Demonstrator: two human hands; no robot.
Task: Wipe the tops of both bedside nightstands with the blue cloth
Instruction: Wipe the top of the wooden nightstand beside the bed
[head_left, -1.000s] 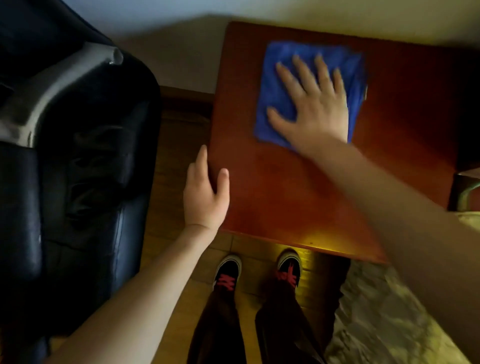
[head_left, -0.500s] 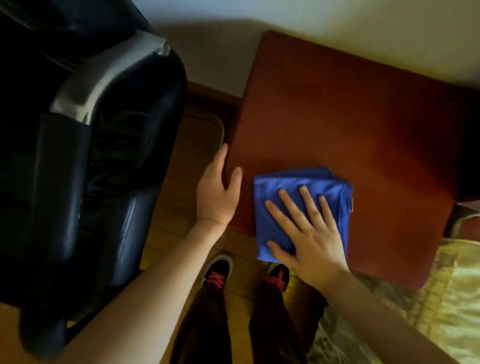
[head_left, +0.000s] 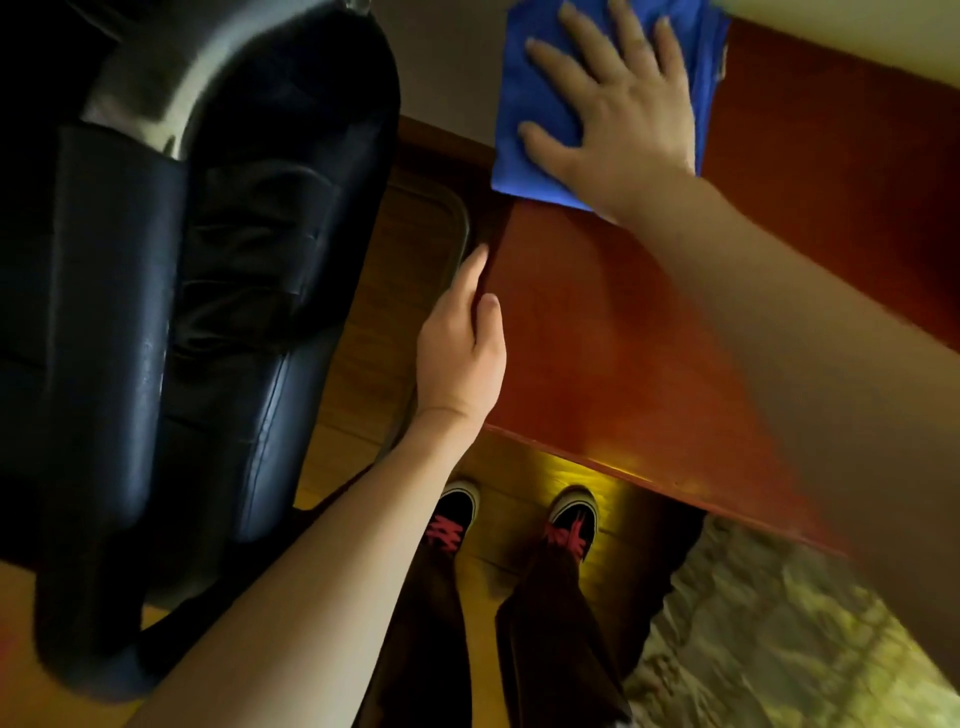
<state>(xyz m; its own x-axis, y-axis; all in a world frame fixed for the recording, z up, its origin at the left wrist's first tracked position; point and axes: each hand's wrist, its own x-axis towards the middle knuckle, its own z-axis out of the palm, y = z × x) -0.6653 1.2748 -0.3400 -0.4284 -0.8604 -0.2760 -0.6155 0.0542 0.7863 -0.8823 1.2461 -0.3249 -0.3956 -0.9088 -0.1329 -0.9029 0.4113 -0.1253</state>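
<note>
A reddish-brown wooden nightstand (head_left: 649, 332) fills the right middle of the head view. The folded blue cloth (head_left: 524, 119) lies on its far left corner, by the wall. My right hand (head_left: 618, 109) presses flat on the cloth with fingers spread and straight. My left hand (head_left: 460, 353) rests on the nightstand's left edge, thumb on the top and fingers straight along the side.
A black leather armchair (head_left: 171, 312) with a silver armrest stands close on the left, leaving a narrow strip of wooden floor (head_left: 405, 260). My shoes (head_left: 571, 519) stand in front of the nightstand. A patterned yellowish bedspread (head_left: 779, 634) is at the lower right.
My right hand pushed the blue cloth from the nightstand's near left edge back to its far left corner. My left hand stayed on the left edge.
</note>
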